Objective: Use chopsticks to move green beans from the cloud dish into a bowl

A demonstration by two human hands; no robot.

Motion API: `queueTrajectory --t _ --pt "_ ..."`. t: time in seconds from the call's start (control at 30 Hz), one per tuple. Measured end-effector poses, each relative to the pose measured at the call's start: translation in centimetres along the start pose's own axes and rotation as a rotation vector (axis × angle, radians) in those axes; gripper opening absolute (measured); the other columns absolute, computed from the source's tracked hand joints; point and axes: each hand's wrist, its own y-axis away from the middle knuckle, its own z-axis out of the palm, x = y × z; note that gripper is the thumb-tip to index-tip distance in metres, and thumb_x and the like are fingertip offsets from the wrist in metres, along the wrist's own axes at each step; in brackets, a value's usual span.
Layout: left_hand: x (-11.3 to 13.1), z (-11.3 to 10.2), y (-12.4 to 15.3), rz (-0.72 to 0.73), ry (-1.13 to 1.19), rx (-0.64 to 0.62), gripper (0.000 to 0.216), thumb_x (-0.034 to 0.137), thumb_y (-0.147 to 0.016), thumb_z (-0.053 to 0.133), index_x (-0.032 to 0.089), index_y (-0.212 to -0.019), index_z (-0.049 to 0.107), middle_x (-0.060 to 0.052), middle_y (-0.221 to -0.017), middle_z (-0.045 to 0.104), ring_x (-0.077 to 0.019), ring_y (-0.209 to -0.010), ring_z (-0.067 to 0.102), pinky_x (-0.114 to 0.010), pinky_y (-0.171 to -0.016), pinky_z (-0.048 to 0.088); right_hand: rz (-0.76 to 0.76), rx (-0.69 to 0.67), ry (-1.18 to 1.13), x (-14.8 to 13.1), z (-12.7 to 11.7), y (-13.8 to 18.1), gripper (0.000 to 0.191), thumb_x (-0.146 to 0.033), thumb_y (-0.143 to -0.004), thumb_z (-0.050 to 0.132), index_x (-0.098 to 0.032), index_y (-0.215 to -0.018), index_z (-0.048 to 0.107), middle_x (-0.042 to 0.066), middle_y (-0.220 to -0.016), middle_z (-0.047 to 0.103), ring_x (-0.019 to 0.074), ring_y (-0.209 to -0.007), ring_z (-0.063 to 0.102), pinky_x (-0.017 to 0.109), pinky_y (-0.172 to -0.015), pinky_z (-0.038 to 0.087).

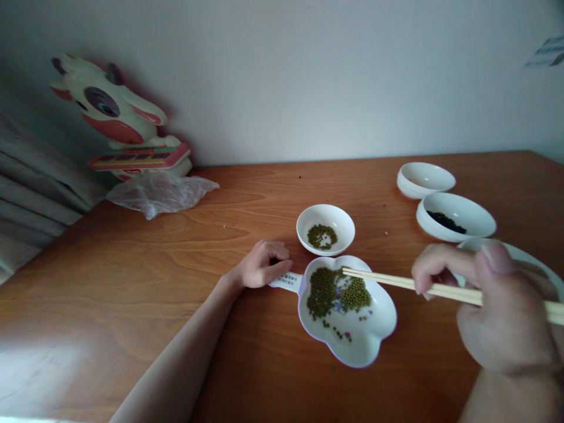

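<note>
My left hand (265,264) is closed on the short labelled handle of a white, purple-rimmed, flower-shaped dish (365,343). Green mung beans (324,294) lie heaped in the dish's upper part, with a few scattered lower down. My right hand (497,299) grips a pair of light wooden chopsticks (396,280), whose tips point left and meet the beans near the dish's upper edge. Whether a bean is pinched between the tips is too small to tell. Just behind the dish stands a small white bowl (346,229) with some mung beans in its bottom.
At the right are a white bowl (478,220) of dark beans, another white bowl (425,176) behind it, and a white plate (529,252) partly hidden by my right hand. A cow toy with a keyboard (141,155) and a clear plastic bag (163,194) sit back left.
</note>
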Motion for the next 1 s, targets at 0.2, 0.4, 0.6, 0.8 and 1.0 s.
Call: queueTrajectory --t 0.2,0.4,0.6,0.8,1.0 --pt "0.0 0.0 0.0 0.002 0.005 0.003 0.048 0.033 -0.101 0.054 0.017 -0.057 0.047 -0.001 -0.059 0.053 -0.0134 -0.061 0.047 -0.031 -0.063 0.034 0.073 -0.1 -0.044 -1.1 0.6 -0.1 0.058 -0.054 -0.111 0.034 -0.026 -0.069 0.062 0.003 -0.061 0.06 0.0202 -0.056 0.053 0.036 -0.053 0.037" --pt "0.0 0.0 0.0 0.009 0.016 0.004 0.047 0.031 -0.101 0.055 0.017 -0.057 0.046 0.0 -0.06 0.051 -0.0128 -0.062 0.047 -0.03 -0.065 0.035 0.033 -0.14 0.056 -2.1 1.0 -0.1 0.039 -0.045 -0.109 0.052 -0.025 -0.079 0.067 0.003 -0.066 0.069 0.0201 -0.057 0.064 0.035 -0.05 0.039" --pt "-0.1 -0.1 0.2 0.008 0.012 0.004 0.046 0.03 -0.101 0.055 0.017 -0.058 0.047 -0.001 -0.061 0.053 -0.0131 -0.063 0.047 -0.03 -0.065 0.035 -0.066 -0.11 0.243 -2.6 1.1 0.2 0.035 -0.049 -0.105 0.059 -0.025 -0.081 0.067 0.002 -0.066 0.071 0.0176 -0.047 0.058 0.036 -0.045 0.032" --pt "-0.2 0.0 0.1 0.014 0.002 0.003 0.045 0.029 -0.101 0.054 0.017 -0.058 0.047 0.0 -0.062 0.052 -0.0127 -0.062 0.046 -0.03 -0.065 0.035 -0.064 -0.121 0.286 -1.7 0.0 0.9 0.03 -0.046 -0.107 0.055 -0.027 -0.089 0.07 0.002 -0.075 0.078 0.0206 -0.055 0.067 0.037 -0.049 0.039" --pt "-0.3 0.1 0.1 0.007 -0.004 0.013 0.045 0.029 -0.101 0.054 0.016 -0.058 0.047 0.0 -0.061 0.051 -0.0122 -0.062 0.046 -0.03 -0.064 0.034 -0.032 -0.046 0.192 -1.8 0.1 1.0 0.03 -0.037 -0.109 0.055 -0.028 -0.085 0.071 -0.001 -0.079 0.08 0.0218 -0.075 0.076 0.035 -0.067 0.052"
